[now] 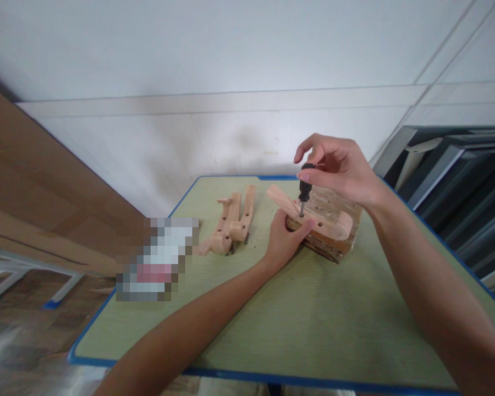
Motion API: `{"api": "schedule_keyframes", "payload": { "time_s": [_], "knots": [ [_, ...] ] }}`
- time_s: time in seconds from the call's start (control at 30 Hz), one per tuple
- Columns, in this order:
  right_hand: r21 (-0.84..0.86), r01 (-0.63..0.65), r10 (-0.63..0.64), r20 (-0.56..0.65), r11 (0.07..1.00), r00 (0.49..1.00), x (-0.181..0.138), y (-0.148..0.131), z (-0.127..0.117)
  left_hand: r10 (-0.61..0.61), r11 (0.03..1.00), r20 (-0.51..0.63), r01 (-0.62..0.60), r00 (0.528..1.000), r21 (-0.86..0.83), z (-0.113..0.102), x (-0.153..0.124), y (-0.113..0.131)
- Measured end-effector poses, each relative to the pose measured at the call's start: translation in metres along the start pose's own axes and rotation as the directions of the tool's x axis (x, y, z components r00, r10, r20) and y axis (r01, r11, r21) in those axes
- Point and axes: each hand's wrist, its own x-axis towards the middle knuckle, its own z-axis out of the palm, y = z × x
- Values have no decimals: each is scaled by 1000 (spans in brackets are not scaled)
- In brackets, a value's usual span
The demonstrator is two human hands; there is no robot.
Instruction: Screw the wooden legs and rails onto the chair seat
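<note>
Between thumb and fingers, my right hand (pixel 338 168) pinches the black handle of a small screwdriver (pixel 305 187). It points nearly straight down, its tip at a hole in a pale wooden hook (pixel 336 225) with a curled end. The hook lies on a rough chipboard block (pixel 328 251). Closed around the hook and the block's left side is my left hand (pixel 286 239), thumb pressed on the hook; its other fingers are mostly hidden. A second hole in the hook shows dark. To the left lie several similar wooden hooks (pixel 234 217), with screws in some holes.
Everything rests on a light green table (pixel 231 319) with a blue rim. A blurred-out flat object (pixel 165 253) lies at its left edge. A white wall stands behind, a large cardboard sheet (pixel 58 181) at left, dark stacked panels (pixel 457 170) at right.
</note>
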Motion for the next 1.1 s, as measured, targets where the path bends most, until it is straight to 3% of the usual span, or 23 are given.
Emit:
{"api": "schedule_keyframes", "payload": {
  "time_s": [0.2,0.37,0.57,0.83,1.1],
  "knots": [
    [72,7,3,-131,997,991,2,5,5,4,1000,-3,-4,1000,7,0,1,2],
    [150,-28,45,-113,988,993,0,4,8,-7,1000,-9,7,1000,24,0,1,2],
    [146,-77,76,18,986,997,-2,5,5,-12,1000,3,12,1000,14,0,1,2],
    [69,-48,32,217,996,976,-3,2,-2,-10,1000,5,10,1000,3,1,0,-1],
    [59,-70,54,248,996,967,-4,-1,-7,-11,1000,9,11,1000,7,-1,0,-2]
  ]
}}
